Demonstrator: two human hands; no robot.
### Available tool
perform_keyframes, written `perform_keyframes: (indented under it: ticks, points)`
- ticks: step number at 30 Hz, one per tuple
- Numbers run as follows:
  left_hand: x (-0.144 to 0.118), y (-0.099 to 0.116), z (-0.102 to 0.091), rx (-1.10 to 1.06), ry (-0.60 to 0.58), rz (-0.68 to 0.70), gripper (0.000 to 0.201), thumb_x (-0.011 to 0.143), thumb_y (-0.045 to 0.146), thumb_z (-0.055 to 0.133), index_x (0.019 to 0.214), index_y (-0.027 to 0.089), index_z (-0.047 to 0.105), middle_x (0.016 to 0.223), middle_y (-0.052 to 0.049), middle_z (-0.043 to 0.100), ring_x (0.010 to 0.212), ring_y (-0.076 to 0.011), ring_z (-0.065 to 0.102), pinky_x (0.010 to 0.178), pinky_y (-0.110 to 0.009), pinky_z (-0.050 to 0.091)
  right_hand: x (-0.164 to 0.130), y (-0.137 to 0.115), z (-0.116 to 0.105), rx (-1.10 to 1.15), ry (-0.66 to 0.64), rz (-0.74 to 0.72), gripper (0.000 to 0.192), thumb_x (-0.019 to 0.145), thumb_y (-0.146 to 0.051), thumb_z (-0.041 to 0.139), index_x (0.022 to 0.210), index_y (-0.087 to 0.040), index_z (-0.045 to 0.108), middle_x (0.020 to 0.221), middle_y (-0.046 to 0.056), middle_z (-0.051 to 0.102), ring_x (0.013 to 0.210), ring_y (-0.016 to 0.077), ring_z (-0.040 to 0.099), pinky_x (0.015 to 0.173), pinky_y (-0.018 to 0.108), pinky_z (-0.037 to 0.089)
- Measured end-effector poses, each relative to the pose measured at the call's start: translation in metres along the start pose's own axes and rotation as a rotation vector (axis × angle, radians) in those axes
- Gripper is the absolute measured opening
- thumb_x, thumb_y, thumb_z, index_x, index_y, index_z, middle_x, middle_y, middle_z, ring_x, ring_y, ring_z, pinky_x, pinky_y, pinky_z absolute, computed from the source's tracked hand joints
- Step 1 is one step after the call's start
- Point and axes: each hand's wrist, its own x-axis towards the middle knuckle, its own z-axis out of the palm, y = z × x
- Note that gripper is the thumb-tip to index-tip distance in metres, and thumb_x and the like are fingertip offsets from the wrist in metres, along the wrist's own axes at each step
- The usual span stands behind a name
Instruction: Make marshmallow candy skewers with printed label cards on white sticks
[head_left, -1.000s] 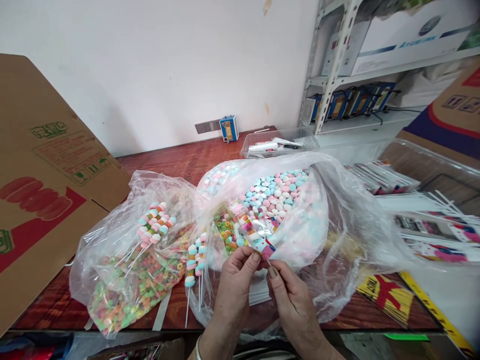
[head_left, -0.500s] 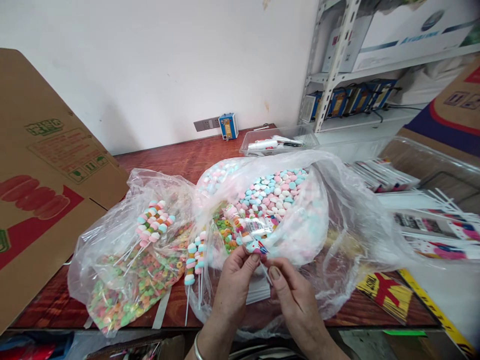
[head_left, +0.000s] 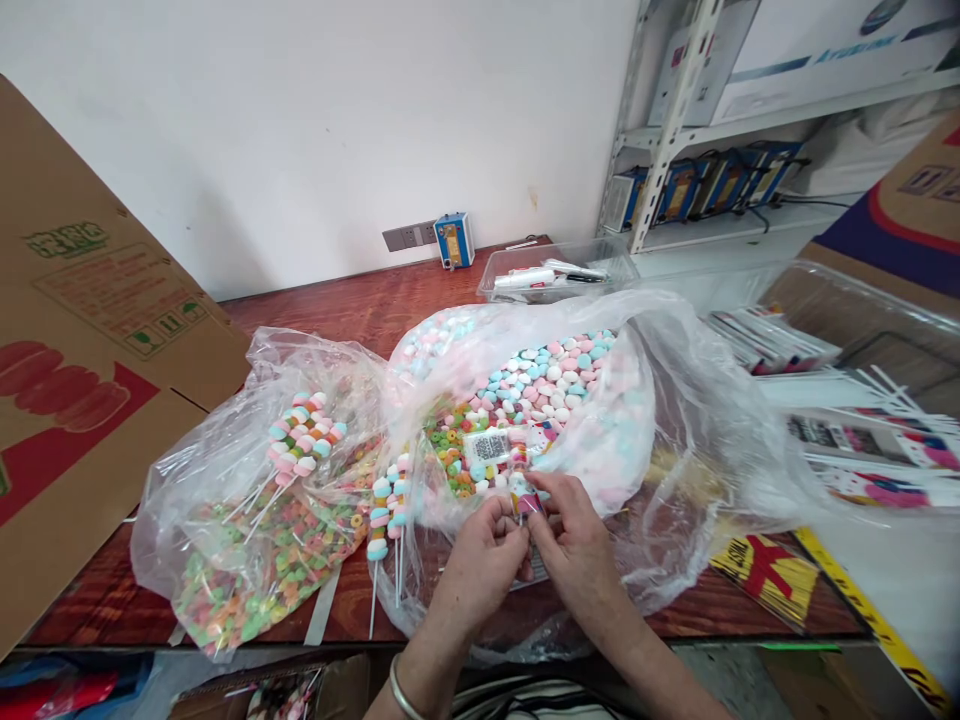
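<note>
My left hand and my right hand are closed together on the lower end of a candy skewer in a clear printed wrapper. Fingers hide most of its stick. Behind the hands an open plastic bag holds pink, blue and white marshmallows, with green and orange gummy rings at its left side. Unwrapped candy skewers rest left of my hands. More candy skewers lie on a second clear bag of gummy rings.
Cardboard boxes stand at the left and right. A clear tray with tubes and pens sits at the back. Printed wrappers with sticks lie at the right. Metal shelving rises behind, and yellow-black tape marks the right edge.
The wrapped skewer has turned more upright, and its printed label now faces up. My hands have drawn closer together, with the right fingers moved up onto the wrapper. The view has shifted slightly.
</note>
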Motion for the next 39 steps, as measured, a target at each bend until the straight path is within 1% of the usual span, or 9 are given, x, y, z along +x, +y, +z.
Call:
perform_keyframes:
  ticks: [3, 7, 10, 13, 21, 26, 32, 35, 39]
  points:
    - [0.0, -0.001, 0.001, 0.106, 0.145, 0.091, 0.015, 0.083, 0.031, 0.059, 0.091, 0.019, 0.055, 0.062, 0.005, 0.052, 0.049, -0.0107, 0.051, 0.05, -0.023, 0.035, 0.002, 0.0, 0.0, -0.077, -0.007, -0.12, 0.018, 0.091, -0.017, 0.05, 0.102, -0.021, 0.064, 0.099, 0.007, 0.062, 0.094, 0.0211, 0.061, 0.082, 0.033, 0.052]
    - [0.002, -0.002, 0.005, 0.286, 0.365, 0.257, 0.007, 0.086, 0.025, 0.055, 0.092, 0.021, 0.055, 0.075, 0.001, 0.06, 0.06, -0.0132, 0.054, 0.059, -0.025, 0.038, 0.004, 0.0, 0.0, -0.091, -0.056, -0.136, 0.013, 0.093, -0.019, 0.049, 0.092, -0.021, 0.062, 0.088, 0.005, 0.062, 0.083, 0.0198, 0.061, 0.073, 0.031, 0.051]
    - [0.001, -0.003, 0.009, 0.372, 0.36, 0.337, 0.008, 0.089, 0.023, 0.051, 0.085, 0.021, 0.057, 0.08, -0.003, 0.062, 0.073, -0.0171, 0.057, 0.068, -0.028, 0.039, 0.006, 0.002, 0.001, -0.112, -0.057, -0.083, 0.016, 0.088, -0.014, 0.051, 0.098, -0.021, 0.06, 0.093, 0.007, 0.061, 0.086, 0.022, 0.061, 0.074, 0.033, 0.051]
    - [-0.001, -0.003, 0.013, 0.388, 0.337, 0.365, 0.01, 0.09, 0.022, 0.049, 0.09, 0.022, 0.059, 0.083, -0.004, 0.064, 0.075, -0.0186, 0.058, 0.071, -0.03, 0.038, 0.008, 0.003, 0.001, -0.121, -0.048, -0.048, 0.024, 0.083, -0.011, 0.05, 0.104, -0.019, 0.059, 0.096, 0.008, 0.06, 0.088, 0.0235, 0.06, 0.074, 0.036, 0.051]
    - [-0.002, -0.002, 0.013, 0.356, 0.319, 0.372, 0.009, 0.091, 0.023, 0.048, 0.092, 0.022, 0.057, 0.083, -0.004, 0.064, 0.075, -0.0194, 0.059, 0.07, -0.03, 0.037, 0.013, -0.003, -0.008, -0.088, -0.101, -0.048, 0.017, 0.087, -0.015, 0.049, 0.097, -0.021, 0.062, 0.094, 0.005, 0.063, 0.091, 0.0202, 0.061, 0.08, 0.032, 0.051]
    - [-0.002, -0.008, 0.016, 0.491, 0.338, 0.386, 0.012, 0.094, 0.025, 0.044, 0.094, 0.022, 0.055, 0.082, -0.005, 0.064, 0.074, -0.0194, 0.059, 0.067, -0.031, 0.036, 0.015, -0.003, -0.001, -0.146, -0.029, 0.016, 0.007, 0.085, -0.015, 0.052, 0.086, -0.02, 0.055, 0.084, 0.003, 0.057, 0.078, 0.0194, 0.057, 0.068, 0.031, 0.047]
    - [0.0, -0.014, 0.019, 0.639, 0.356, 0.407, 0.014, 0.095, 0.024, 0.038, 0.095, 0.022, 0.052, 0.081, -0.004, 0.063, 0.072, -0.02, 0.059, 0.065, -0.031, 0.037, 0.018, -0.001, 0.002, -0.189, -0.007, 0.022, 0.01, 0.083, -0.012, 0.049, 0.081, -0.021, 0.049, 0.081, 0.003, 0.053, 0.073, 0.0203, 0.052, 0.066, 0.033, 0.042]
    - [0.002, -0.013, 0.017, 0.641, 0.35, 0.418, 0.014, 0.096, 0.023, 0.037, 0.098, 0.022, 0.05, 0.086, -0.004, 0.064, 0.076, -0.0192, 0.061, 0.068, -0.031, 0.039, 0.019, -0.002, -0.003, -0.152, -0.077, -0.024, 0.011, 0.086, -0.013, 0.047, 0.089, -0.02, 0.055, 0.086, 0.004, 0.057, 0.081, 0.0207, 0.056, 0.072, 0.033, 0.045]
    - [0.002, -0.012, 0.014, 0.644, 0.36, 0.418, 0.011, 0.095, 0.023, 0.039, 0.099, 0.022, 0.049, 0.086, -0.004, 0.065, 0.076, -0.0189, 0.062, 0.068, -0.03, 0.04, 0.023, -0.005, -0.008, -0.052, -0.154, -0.037, 0.026, 0.088, -0.015, 0.047, 0.109, -0.022, 0.059, 0.102, 0.005, 0.06, 0.095, 0.0195, 0.059, 0.082, 0.031, 0.048]
